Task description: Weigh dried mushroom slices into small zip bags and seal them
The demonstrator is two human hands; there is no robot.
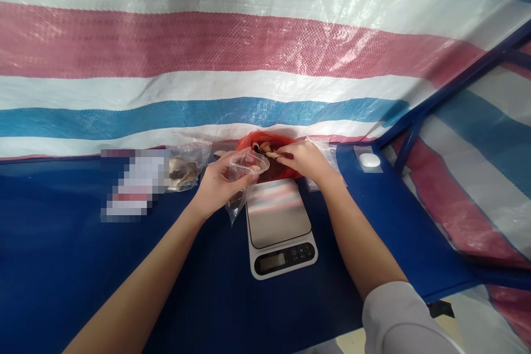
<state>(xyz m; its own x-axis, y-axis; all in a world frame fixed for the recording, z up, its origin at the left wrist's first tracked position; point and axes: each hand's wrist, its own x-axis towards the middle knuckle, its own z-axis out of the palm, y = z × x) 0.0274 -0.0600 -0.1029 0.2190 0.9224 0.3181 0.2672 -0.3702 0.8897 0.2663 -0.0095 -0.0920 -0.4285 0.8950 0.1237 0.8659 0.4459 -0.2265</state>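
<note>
My left hand (218, 183) is closed on a small clear plastic bag (237, 211), whose mouth gapes toward the right. Some dark pieces show through the bag's lower part. Behind the scale lies a red plastic bag (251, 139), opened to show brown and pale dried pieces that look like mushroom slices. Over that bag, my right hand (306, 159) pinches a pale dried mushroom slice (271, 155) at its fingertips. Just in front of both hands stands a white kitchen scale (279, 221) with a steel plate; nothing lies on the plate.
To the left are a filled clear bag (182, 172) and a blurred-out paper (139, 180). Flat clear bags (332, 157) lie behind my right wrist. A white oval object (369, 160) rests farther right on the blue table (74, 265). Striped sheeting (207, 44) hangs behind.
</note>
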